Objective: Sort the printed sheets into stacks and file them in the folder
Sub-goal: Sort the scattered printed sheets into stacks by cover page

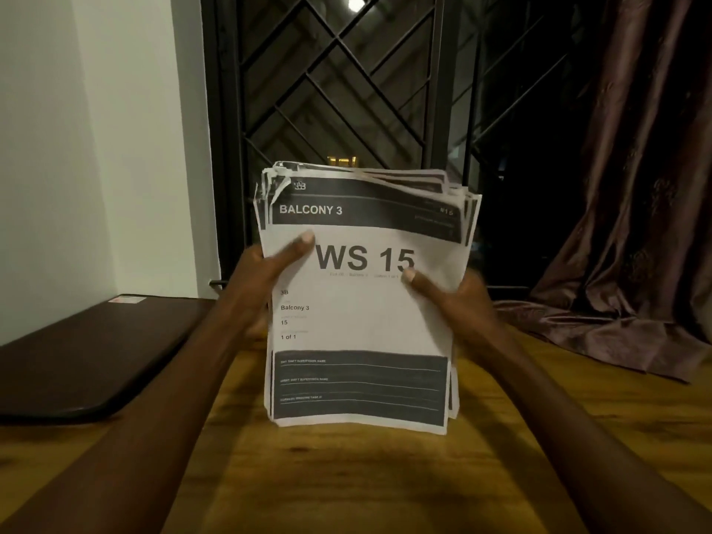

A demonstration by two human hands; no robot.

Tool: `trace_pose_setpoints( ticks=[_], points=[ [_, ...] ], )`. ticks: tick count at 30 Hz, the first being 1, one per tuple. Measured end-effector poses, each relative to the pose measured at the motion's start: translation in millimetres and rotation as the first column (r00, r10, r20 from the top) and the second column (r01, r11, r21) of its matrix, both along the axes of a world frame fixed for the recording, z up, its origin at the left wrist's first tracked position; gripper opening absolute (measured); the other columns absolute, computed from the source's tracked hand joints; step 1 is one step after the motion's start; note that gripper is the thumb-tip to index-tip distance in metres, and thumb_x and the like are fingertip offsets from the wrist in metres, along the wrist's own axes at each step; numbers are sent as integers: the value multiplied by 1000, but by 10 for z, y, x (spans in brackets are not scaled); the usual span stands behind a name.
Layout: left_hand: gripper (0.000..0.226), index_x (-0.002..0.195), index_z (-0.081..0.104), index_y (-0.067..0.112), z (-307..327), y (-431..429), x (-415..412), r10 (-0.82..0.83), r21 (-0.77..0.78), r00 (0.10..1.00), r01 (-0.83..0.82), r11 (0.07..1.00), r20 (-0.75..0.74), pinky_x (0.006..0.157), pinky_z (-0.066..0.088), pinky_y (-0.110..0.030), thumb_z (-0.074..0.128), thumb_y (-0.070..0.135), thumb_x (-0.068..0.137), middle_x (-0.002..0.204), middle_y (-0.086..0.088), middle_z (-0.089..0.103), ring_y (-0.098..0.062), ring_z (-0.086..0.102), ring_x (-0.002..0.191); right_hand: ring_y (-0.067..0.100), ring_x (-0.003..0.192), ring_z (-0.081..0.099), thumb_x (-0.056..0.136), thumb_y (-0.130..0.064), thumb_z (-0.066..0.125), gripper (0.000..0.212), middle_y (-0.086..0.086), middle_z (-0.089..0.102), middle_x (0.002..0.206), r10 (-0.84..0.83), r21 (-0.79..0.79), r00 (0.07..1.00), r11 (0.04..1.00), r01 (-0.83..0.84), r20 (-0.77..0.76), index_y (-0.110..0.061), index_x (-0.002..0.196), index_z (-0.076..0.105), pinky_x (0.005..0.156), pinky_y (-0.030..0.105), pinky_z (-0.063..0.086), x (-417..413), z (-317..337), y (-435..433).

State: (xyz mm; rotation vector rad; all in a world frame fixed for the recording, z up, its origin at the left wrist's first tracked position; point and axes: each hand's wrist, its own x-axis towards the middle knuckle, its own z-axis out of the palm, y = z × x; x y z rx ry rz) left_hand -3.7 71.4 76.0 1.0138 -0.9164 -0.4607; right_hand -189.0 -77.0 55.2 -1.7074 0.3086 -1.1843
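My left hand [266, 275] and right hand [458, 298] clasped the sheets [362, 314] upright at nine and three o'clock, thumbs across the top page.

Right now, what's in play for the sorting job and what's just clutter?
In play:
- sheets, held upright as one bundle, WS 15 page in front
- left hand and right hand, gripping its sides
- table

Clutter:
- dark case, far left; could be the folder, can't tell
- curtain
- window grille
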Motion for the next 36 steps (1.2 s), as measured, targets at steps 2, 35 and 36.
trace_pose_setpoints(
  ticks=[2,35,36],
  points=[
    [40,115,63,12,-127,-33,-38,-23,68,1000,24,997,-16,71,60,-37,69,24,77,106,-7,74,-27,71,96,4,84,60,81,-33,70,28,-15,61,92,-57,15,995,998,58,-76,-30,104,54,65,17,48,73,-114,-9],
    [102,131,52,9,-1205,-192,417,-321,251,870,428,868,-375,73,57,-54,98,16,40,125,-25,61,-44,63,108,2,64,54,75,-14,79,27,-11,57,73,-251,227,892,908,351,-375,-18,87,55,49,17,39,153,-973,-591],
    [100,131,52,10,-1219,-182,420,-299,264,884,403,876,-358,74,57,-54,97,19,42,125,-24,62,-44,62,109,5,60,54,77,-15,78,22,-8,58,69,-260,224,885,904,364,-387,-16,79,56,48,17,38,116,-978,-647]
  ],
)
